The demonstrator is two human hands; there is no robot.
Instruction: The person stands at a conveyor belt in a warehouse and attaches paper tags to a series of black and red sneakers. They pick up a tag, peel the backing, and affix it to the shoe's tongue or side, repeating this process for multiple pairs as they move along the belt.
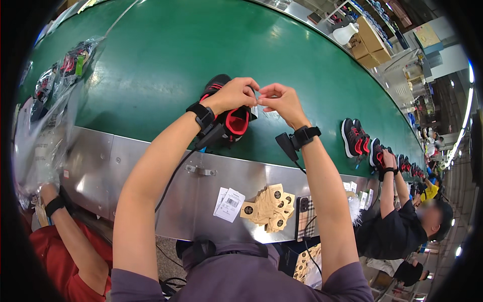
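Above the green belt [166, 65], my left hand [235, 95] and my right hand [283, 104] meet, thumbs and fingertips pinched close together. Whatever thin, small thing lies between them is too fine to make out. Beneath my left hand and wrist is a pair of black sneakers with red lining; one sneaker [237, 122] shows its opening toward me, the other [217, 83] lies just beyond, partly covered by the hand. A small dark tag [254, 111] hangs beside the nearer sneaker, below my fingertips. Both my wrists carry black straps with small devices and cables.
White label cards [230, 204], a heap of tan paper tags [271, 207] and a phone [303, 205] lie on the metal ledge [188, 199]. At right a co-worker's hands touch sneakers [376, 155]; more sneakers [353, 138] stand nearby. A red-sleeved co-worker's hand holds clear plastic bags [45, 151] at left.
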